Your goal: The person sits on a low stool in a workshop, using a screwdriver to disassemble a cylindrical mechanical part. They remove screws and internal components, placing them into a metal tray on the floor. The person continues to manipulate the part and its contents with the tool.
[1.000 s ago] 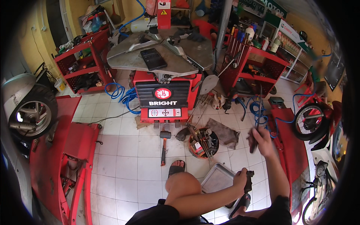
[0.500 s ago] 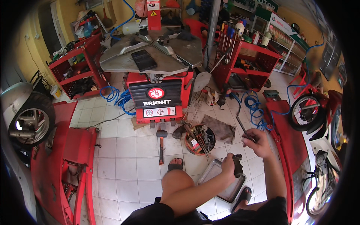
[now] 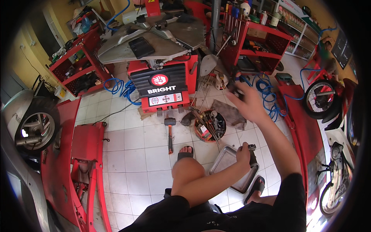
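Note:
My left hand (image 3: 243, 154) grips a dark metal part (image 3: 252, 156) above a shallow metal tray (image 3: 218, 162) on the tiled floor. My right hand (image 3: 247, 101) is raised farther forward, blurred, with a dark tool (image 3: 238, 88) at its fingers; its grip is unclear. A round bin of hand tools (image 3: 209, 127) sits beyond the tray, beside a stained cloth (image 3: 232, 114). A mallet (image 3: 170, 137) lies left of the bin. My knee and sandaled feet are below my arms.
A tyre machine (image 3: 162, 87) with a phone (image 3: 141, 47) on top stands ahead, between red tool carts (image 3: 262, 58). Blue hoses coil on the floor. Red ramps (image 3: 63, 154) with motorbikes flank me. Another person (image 3: 326, 58) is at the right back.
My right hand has swung upward and forward with the dark tool, which is now largely obscured. My left hand moved slightly forward, still gripping the part. The view has shifted.

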Demonstrator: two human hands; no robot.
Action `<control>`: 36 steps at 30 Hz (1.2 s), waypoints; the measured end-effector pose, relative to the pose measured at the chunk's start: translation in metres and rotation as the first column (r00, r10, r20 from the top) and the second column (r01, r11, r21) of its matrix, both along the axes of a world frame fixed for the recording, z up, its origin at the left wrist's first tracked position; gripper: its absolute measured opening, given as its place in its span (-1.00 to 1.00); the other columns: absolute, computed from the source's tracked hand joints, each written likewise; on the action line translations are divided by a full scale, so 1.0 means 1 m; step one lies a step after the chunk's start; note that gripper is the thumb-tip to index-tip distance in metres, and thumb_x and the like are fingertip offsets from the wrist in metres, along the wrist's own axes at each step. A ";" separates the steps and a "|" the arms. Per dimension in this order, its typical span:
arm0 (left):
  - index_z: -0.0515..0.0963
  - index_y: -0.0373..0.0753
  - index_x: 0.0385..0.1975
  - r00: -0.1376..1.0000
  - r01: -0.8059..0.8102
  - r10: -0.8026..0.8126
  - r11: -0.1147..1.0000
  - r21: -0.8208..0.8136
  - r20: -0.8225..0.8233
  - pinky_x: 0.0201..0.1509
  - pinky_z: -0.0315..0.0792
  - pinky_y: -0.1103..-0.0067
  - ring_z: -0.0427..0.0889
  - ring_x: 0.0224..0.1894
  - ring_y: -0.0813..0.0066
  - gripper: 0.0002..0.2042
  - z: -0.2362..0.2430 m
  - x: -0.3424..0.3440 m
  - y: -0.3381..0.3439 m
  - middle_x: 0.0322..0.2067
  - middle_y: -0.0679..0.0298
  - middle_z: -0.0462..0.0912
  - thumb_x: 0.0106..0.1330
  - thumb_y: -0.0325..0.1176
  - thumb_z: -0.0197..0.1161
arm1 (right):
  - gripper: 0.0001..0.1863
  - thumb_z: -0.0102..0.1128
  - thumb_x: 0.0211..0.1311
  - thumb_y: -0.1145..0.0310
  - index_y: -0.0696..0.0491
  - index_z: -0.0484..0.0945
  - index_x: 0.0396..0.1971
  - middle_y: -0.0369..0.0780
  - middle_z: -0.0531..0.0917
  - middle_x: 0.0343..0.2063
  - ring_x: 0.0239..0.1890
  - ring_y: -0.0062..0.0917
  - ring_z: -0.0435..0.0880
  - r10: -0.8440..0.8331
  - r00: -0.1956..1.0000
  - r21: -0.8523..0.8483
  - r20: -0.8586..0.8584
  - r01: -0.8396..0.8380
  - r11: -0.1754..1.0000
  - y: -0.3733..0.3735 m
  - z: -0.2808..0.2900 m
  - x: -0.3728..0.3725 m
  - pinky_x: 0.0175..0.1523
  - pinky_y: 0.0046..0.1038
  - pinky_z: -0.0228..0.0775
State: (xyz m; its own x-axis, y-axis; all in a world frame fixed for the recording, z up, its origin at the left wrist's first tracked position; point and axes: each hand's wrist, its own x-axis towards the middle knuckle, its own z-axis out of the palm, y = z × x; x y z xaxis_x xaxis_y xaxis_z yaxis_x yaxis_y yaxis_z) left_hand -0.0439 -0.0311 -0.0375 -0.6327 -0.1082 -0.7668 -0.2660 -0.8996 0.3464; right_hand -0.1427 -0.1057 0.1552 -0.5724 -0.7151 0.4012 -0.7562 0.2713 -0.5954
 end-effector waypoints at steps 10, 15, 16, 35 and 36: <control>0.48 -0.12 -0.24 0.993 -0.071 0.082 0.990 0.122 -0.089 -0.50 0.47 0.45 0.54 -0.51 0.50 -0.74 0.052 0.026 -0.040 -0.47 0.34 0.49 0.34 -0.05 0.15 | -0.46 0.20 0.28 0.26 0.13 0.38 0.21 0.01 0.66 0.07 0.15 -0.08 0.61 0.382 0.901 0.037 -0.207 -0.383 0.923 -0.286 0.063 0.006 0.25 -0.21 0.42; 0.45 -0.14 -0.23 0.982 -0.130 0.149 0.979 0.156 -0.118 -0.50 0.52 0.40 0.55 -0.59 0.41 -0.74 0.041 0.032 -0.072 -0.49 0.30 0.51 0.36 -0.07 0.14 | -0.44 0.20 0.25 0.25 0.11 0.39 0.23 -0.06 0.66 0.11 0.19 -0.12 0.60 0.430 0.876 0.200 -0.219 -0.391 0.898 -0.314 0.068 0.018 0.28 -0.22 0.41; 0.45 -0.14 -0.23 0.981 -0.130 0.151 0.978 0.165 -0.120 -0.49 0.53 0.40 0.57 -0.58 0.39 -0.74 0.043 0.036 -0.078 -0.49 0.29 0.52 0.36 -0.07 0.14 | -0.44 0.19 0.26 0.25 0.11 0.39 0.24 -0.06 0.66 0.11 0.19 -0.14 0.60 0.431 0.879 0.212 -0.201 -0.391 0.896 -0.313 0.069 0.021 0.29 -0.23 0.41; 0.48 -0.17 -0.20 0.979 -0.021 0.060 0.981 0.194 -0.196 -0.47 0.54 0.34 0.62 -0.50 0.30 -0.71 0.047 0.041 -0.072 -0.45 0.24 0.56 0.38 -0.07 0.05 | -0.47 0.18 0.30 0.20 0.07 0.45 0.24 0.03 0.65 0.08 0.13 -0.07 0.63 0.264 0.932 0.158 -0.249 -0.230 0.960 -0.272 0.073 0.019 0.25 -0.21 0.42; 0.52 -0.17 -0.19 0.981 0.013 0.021 0.985 0.173 -0.193 -0.41 0.55 0.34 0.65 -0.43 0.30 -0.70 0.051 0.043 -0.072 -0.40 0.23 0.59 0.39 -0.07 0.01 | -0.47 0.18 0.31 0.20 0.08 0.45 0.25 0.03 0.66 0.07 0.10 -0.06 0.64 0.275 0.925 0.113 -0.261 -0.254 0.961 -0.256 0.069 0.009 0.20 -0.20 0.43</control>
State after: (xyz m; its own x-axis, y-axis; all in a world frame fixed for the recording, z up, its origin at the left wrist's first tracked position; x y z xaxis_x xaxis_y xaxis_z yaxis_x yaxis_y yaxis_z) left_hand -0.0013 -0.1035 0.0137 -0.7706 0.0125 -0.6372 -0.2056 -0.9512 0.2300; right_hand -0.1336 -0.3614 0.2241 -0.2351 -0.8597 0.4535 -0.9364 0.0754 -0.3427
